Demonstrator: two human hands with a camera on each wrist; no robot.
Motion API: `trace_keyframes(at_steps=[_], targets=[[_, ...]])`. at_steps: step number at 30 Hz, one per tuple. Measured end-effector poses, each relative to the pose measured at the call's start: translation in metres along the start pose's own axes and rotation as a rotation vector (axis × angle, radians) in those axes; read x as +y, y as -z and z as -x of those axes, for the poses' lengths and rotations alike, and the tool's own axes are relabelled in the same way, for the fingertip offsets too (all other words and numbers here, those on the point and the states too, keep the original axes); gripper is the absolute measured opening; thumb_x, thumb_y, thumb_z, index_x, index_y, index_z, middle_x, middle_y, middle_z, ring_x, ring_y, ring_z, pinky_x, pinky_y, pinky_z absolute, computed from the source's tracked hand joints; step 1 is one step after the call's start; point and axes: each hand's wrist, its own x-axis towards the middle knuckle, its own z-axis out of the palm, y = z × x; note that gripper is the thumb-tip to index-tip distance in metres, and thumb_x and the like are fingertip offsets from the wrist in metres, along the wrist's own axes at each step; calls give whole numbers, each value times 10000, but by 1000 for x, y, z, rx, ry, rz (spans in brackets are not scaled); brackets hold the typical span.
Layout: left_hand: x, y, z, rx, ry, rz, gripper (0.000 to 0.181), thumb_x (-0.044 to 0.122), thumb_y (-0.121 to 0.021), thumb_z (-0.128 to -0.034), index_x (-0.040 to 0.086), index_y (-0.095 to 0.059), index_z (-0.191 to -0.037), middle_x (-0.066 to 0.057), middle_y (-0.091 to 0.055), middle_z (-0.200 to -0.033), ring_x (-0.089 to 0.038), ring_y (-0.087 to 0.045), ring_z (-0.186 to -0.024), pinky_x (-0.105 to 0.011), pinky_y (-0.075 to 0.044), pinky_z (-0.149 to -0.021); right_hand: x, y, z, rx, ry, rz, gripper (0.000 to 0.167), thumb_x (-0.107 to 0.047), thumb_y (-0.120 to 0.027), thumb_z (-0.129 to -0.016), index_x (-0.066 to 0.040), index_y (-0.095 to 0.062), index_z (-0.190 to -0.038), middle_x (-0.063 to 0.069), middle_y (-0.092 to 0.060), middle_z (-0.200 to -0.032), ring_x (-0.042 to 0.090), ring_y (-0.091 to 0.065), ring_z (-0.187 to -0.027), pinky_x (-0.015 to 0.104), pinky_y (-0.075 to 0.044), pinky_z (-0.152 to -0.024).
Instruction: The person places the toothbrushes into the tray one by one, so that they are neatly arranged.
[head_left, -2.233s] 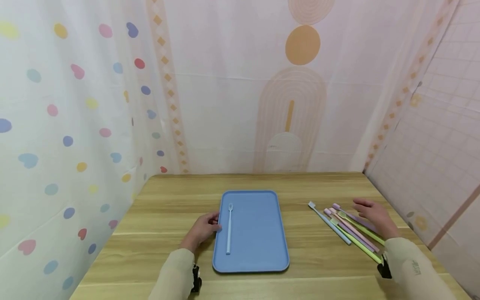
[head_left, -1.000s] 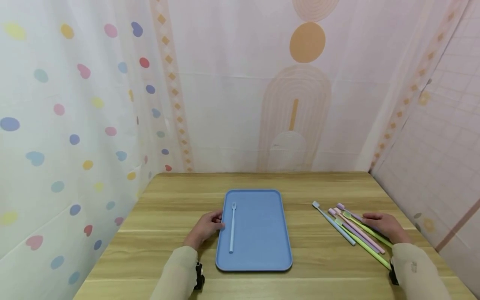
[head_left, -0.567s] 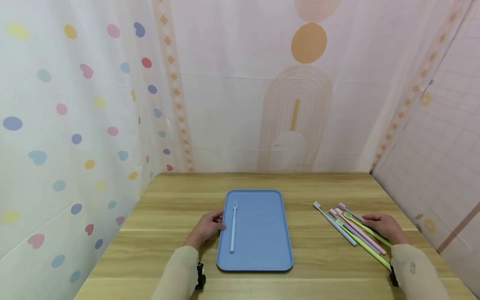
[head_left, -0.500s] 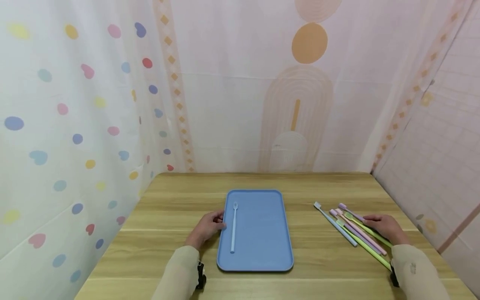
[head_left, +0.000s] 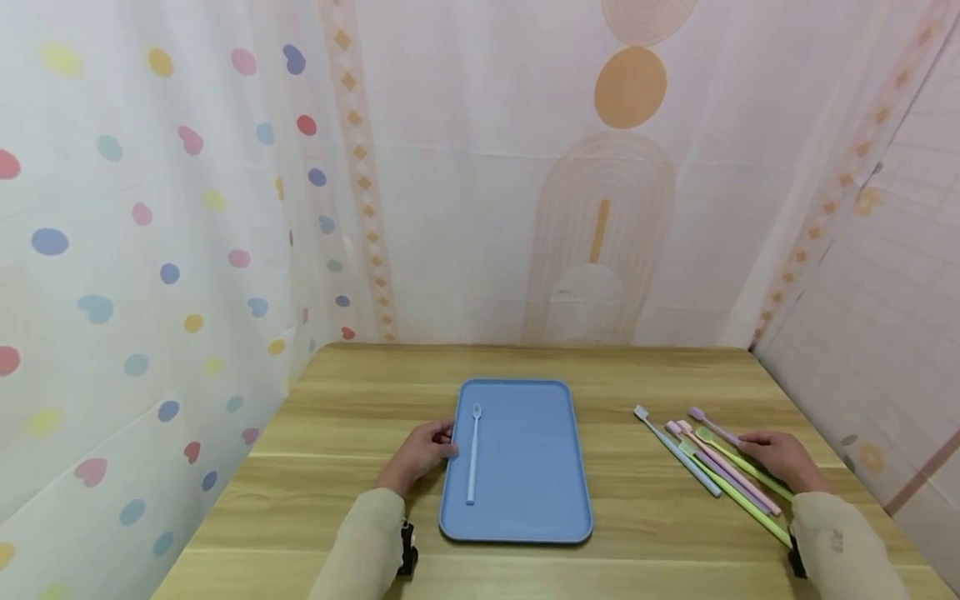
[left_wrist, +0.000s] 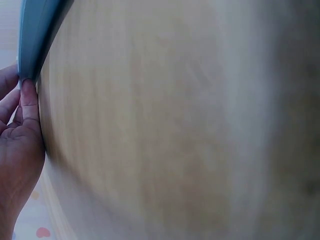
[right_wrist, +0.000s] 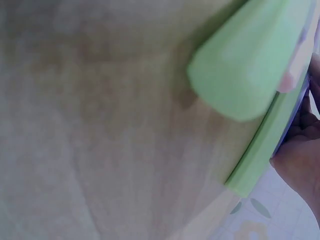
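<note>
My left hand (head_left: pixel 417 454) holds the left rim of a blue tray (head_left: pixel 532 467); in the left wrist view the thumb and fingers meet at the tray's edge (left_wrist: pixel 37 40). On the tray lies a light blue toothbrush (head_left: pixel 473 458). Over at the right, my right hand (head_left: pixel 783 458) pinches a purple toothbrush (head_left: pixel 722 430) by its handle, its head pointing away to the left. Its handle end is hidden by the hand. Close beside it lie a yellow-green toothbrush (head_left: pixel 761 477) and a pink toothbrush (head_left: pixel 731 472).
Also in the right-hand group are a light blue toothbrush (head_left: pixel 678 452), a second purple toothbrush (head_left: pixel 738 482) and a green toothbrush (head_left: pixel 742 500). They lie on a wooden table (head_left: pixel 360 392). Patterned curtains (head_left: pixel 465 233) stand behind and at both sides.
My right hand has come down onto the purple toothbrush and taken hold of it. The brush has shifted slightly right, away from the others. My left hand stays at the tray's rim.
</note>
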Motion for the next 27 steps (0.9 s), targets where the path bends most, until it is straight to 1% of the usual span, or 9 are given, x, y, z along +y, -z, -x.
trace_keyframes(at_steps=[5, 8, 11, 13, 16, 19, 23, 25, 27], targets=[[2, 0, 0, -4, 12, 5, 530, -71, -652, -887, -71, -510, -1398, -107, -589, -1057, -229, -524, -981, -339, -450, -857, 0, 3, 0, 10, -37, -27, 390, -165, -555, -1003, 178, -599, -1182, 362, -597, -1148, 479, -577, -1022, 462, -499, -807], [3, 0, 0, -4, 16, 8, 530, -66, -653, -891, -72, -506, -1400, -111, -590, -1066, -232, -524, -989, -340, -451, -864, 1, 5, -1, 19, -43, -32, 394, -171, -560, -1003, 178, -602, -1182, 339, -620, -1117, 357, -619, -931, 380, -505, -758], [4, -1, 0, -3, 14, 12, 532, -67, -655, -889, -78, -503, -1399, -116, -590, -1070, -234, -525, -992, -339, -450, -864, 1, 6, -2, 19, -55, -51, 407, -189, -560, -1007, 173, -603, -1187, 308, -641, -1079, 208, -602, -853, 317, -484, -697], [3, -1, 0, -2, 11, 9, 531, -69, -655, -888, -83, -503, -1396, -117, -590, -1068, -233, -526, -990, -339, -450, -866, -1, 6, -3, 21, -73, -64, 422, -206, -551, -1012, 169, -594, -1200, 307, -634, -1096, 188, -585, -853, 314, -476, -691], [2, -1, 1, -1, 10, 10, 527, -73, -654, -887, -90, -503, -1392, -118, -587, -1063, -233, -525, -987, -335, -450, -863, -7, 7, -4, 23, -103, -95, 455, -237, -515, -1026, 166, -569, -1230, 313, -609, -1135, 241, -575, -896, 325, -469, -695], [0, -1, 1, -1, 8, 16, 525, -81, -653, -883, -99, -503, -1387, -120, -582, -1058, -233, -525, -983, -333, -452, -858, -14, 8, -5, 20, -110, -128, 491, -270, -485, -1037, 164, -546, -1258, 327, -581, -1166, 337, -561, -967, 363, -471, -720], [-1, -1, 2, -1, 13, 25, 526, -83, -656, -879, -102, -505, -1383, -118, -582, -1055, -230, -527, -981, -330, -454, -856, -23, 8, -7, 13, -83, -130, 521, -294, -471, -1045, 165, -529, -1284, 357, -542, -1231, 454, -522, -1084, 480, -470, -808], [0, -1, 2, 1, 14, 22, 527, -79, -657, -880, -98, -507, -1384, -118, -584, -1059, -230, -528, -984, -334, -454, -861, -28, 7, -9, 16, -70, -117, 518, -303, -473, -1045, 151, -541, -1284, 358, -530, -1265, 473, -506, -1123, 518, -455, -844], [-1, 0, 2, 3, 17, 17, 528, -72, -660, -883, -92, -507, -1387, -118, -587, -1064, -230, -529, -989, -338, -453, -868, -33, 4, -12, 29, -54, -108, 503, -296, -485, -1041, 146, -555, -1269, 354, -539, -1258, 471, -513, -1117, 531, -450, -851]])
